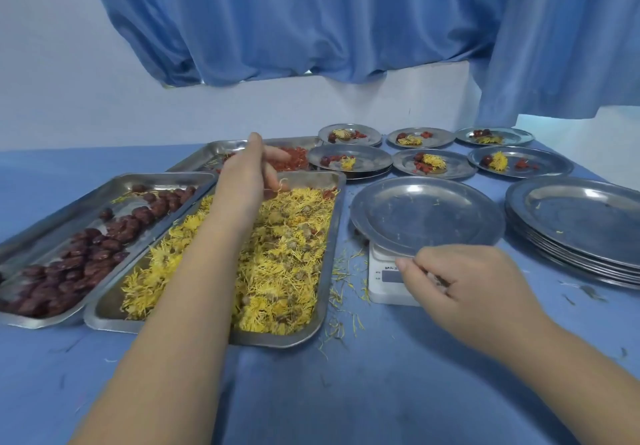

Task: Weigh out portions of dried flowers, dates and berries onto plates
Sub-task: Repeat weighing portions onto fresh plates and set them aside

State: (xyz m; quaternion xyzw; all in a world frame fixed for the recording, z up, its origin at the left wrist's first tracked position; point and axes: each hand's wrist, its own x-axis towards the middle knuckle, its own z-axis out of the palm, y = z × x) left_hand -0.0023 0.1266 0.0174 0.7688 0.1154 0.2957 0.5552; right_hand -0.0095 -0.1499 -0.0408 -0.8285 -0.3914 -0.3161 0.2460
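An empty steel plate (pixel 427 214) sits on a small white scale (pixel 388 276); my right hand (pixel 464 282) pinches the plate's near rim. My left hand (pixel 251 171) reaches out over the far end of the tray of yellow dried flowers (pixel 277 257), fingers curled, close to the tray of red berries (pixel 291 160) behind it. Whether it holds anything I cannot tell. A tray of dark red dates (pixel 86 254) lies at the left. Several filled plates (pixel 431 164) with flowers, dates and berries stand at the back right.
A stack of empty steel plates (pixel 581 226) sits at the right. Loose yellow petals (pixel 343 292) litter the blue tablecloth beside the scale. A blue curtain (pixel 346 19) hangs above a white wall behind the table.
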